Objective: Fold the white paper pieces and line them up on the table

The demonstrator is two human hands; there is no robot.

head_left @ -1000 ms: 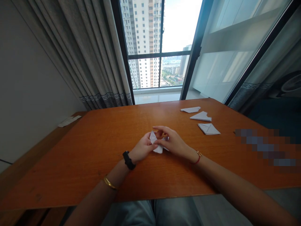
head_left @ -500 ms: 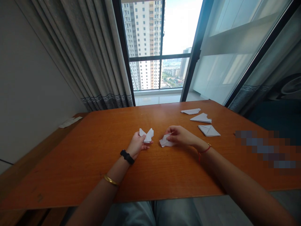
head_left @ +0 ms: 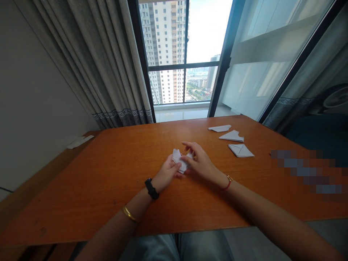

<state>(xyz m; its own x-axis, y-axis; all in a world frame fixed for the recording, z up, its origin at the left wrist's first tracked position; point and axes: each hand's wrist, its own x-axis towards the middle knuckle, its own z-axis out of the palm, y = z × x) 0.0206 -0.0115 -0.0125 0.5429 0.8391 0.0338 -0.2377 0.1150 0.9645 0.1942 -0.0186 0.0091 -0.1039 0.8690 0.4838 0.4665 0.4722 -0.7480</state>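
Folded white paper (head_left: 178, 161) with pointed upper corners is held at the middle of the table. My left hand (head_left: 168, 169) is closed on its lower left side, thumb on top and fingers beneath. My right hand (head_left: 199, 161) is at the paper's right side, its thumb pressed on the front and the index finger raised above. Some white paper shows between the right thumb and fingers; whether it is a separate piece cannot be made out, as the right hand covers part of it.
On the wooden table (head_left: 114, 174), three folded paper pieces lie to the right: a narrow one (head_left: 219, 128), a pointed one (head_left: 232, 136) and a flat creased one (head_left: 241, 150). A pale strip (head_left: 80, 141) lies at the far left edge. A blurred patch covers the right side.
My left hand has moved right with its folded paper. My right hand has moved left, bringing its paper against the left one; the two hands, apart before, now meet.
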